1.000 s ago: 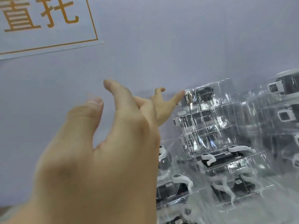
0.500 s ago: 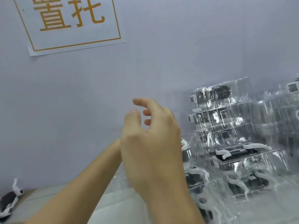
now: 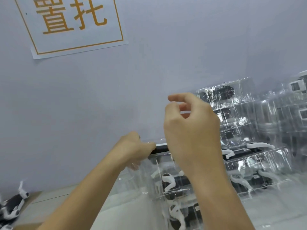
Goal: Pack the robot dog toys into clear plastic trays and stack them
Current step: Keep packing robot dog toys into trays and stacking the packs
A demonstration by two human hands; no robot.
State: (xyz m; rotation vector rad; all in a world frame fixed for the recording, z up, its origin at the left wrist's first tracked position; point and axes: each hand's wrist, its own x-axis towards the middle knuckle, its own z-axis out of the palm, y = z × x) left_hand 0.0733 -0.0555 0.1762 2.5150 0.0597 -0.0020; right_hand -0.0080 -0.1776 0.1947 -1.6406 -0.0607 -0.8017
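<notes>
Our left hand (image 3: pixel 136 149) sits at the centre of the frame, its fingers curled round the near end of a robot dog toy (image 3: pixel 160 148), a black bar with a white edge lying flat across the top of the nearest stack of clear plastic trays (image 3: pixel 166 185). Only a short stretch of that toy shows between the two hands. Our right hand (image 3: pixel 191 128) is raised in front of the stack, just right of centre, with the back of it towards us. Its fingers are loosely curled, the thumb close to the forefinger, and we see nothing held in them. It hides the far end of the toy, so we cannot tell whether it touches it.

The nearest stack stands at lower centre, and black bodies with white legs show through its walls. To the right a second stack (image 3: pixel 259 165) carries another toy (image 3: pixel 240 149) on its upper tray. Behind it, in the right middle of the frame, rises a taller stack (image 3: pixel 232 112) with dark toys inside. More trays (image 3: pixel 292 113) blur at the right edge.

At the lower left corner a loose black and white toy (image 3: pixel 13 205) lies on the surface (image 3: pixel 54 201). A white sign (image 3: pixel 73 24) with orange characters and an orange border hangs on the pale wall (image 3: pixel 182 47) in the upper left.
</notes>
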